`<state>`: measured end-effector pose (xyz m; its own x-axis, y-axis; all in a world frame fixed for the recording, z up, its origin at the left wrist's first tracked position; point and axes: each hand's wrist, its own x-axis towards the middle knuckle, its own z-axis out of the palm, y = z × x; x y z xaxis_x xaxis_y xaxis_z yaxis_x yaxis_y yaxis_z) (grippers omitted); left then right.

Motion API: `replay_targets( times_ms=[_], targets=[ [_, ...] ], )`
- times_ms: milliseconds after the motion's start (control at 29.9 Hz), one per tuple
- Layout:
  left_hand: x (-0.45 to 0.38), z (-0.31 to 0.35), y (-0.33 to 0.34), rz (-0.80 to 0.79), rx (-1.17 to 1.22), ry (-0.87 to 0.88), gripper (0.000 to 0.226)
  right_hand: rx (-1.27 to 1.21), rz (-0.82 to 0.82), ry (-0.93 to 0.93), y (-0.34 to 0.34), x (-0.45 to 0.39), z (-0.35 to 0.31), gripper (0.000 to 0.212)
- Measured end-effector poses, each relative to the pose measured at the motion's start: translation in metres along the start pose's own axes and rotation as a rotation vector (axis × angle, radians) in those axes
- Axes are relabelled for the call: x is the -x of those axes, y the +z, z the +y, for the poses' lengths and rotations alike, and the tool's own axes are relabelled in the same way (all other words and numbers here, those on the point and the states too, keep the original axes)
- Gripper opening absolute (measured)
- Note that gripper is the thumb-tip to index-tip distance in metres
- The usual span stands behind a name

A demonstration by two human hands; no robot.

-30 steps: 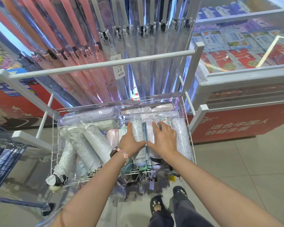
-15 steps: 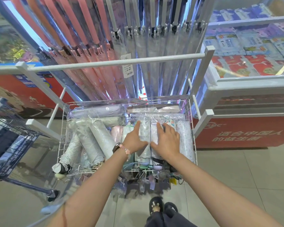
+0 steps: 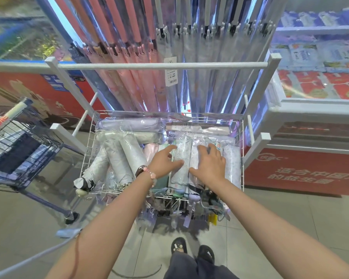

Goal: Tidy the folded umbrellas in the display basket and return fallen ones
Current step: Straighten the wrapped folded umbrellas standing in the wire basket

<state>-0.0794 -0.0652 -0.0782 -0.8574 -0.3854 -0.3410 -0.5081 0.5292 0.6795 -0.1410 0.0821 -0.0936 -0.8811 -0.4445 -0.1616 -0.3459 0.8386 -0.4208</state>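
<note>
While both palms lie flat with fingers spread, left hand [image 3: 163, 162] and right hand [image 3: 210, 165] press, gripping nothing, on slim cylindrical folded umbrellas [image 3: 182, 158] in glossy crinkled plastic, long axes pointing away, inside the white wire basket [image 3: 241, 150].

left hand [image 3: 163, 162] flat, right hand [image 3: 211, 165] flat

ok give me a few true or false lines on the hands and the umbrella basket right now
1. Both hands rest on wrapped folded umbrellas in the wire basket. True.
2. The left hand wears a beaded bracelet. True.
3. The right hand grips the white rail. False: it lies flat on umbrellas; the white rail is untouched.
4. The basket is empty. False: folded umbrellas fill it.
5. A shopping cart stands left of the basket. True.
</note>
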Motion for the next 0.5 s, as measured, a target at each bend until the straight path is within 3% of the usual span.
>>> replay_targets(
  times_ms=[100,234,367,501],
  targets=[
    [0.0,-0.005,-0.013,0.178,-0.053,0.017,0.043,0.003,0.034,-0.05,-0.001,0.002,-0.004,0.077],
    [-0.003,-0.027,-0.035,0.388,-0.153,-0.08,0.052,-0.063,0.099,-0.147,0.0,0.002,-0.024,0.071],
    [-0.003,-0.057,-0.058,0.449,-0.192,-0.215,0.063,-0.156,0.077,-0.234,0.009,-0.006,-0.055,0.062],
    [0.0,-0.083,-0.076,0.481,-0.15,-0.287,0.061,-0.263,-0.016,-0.269,0.028,-0.006,-0.09,0.058]
  ],
)
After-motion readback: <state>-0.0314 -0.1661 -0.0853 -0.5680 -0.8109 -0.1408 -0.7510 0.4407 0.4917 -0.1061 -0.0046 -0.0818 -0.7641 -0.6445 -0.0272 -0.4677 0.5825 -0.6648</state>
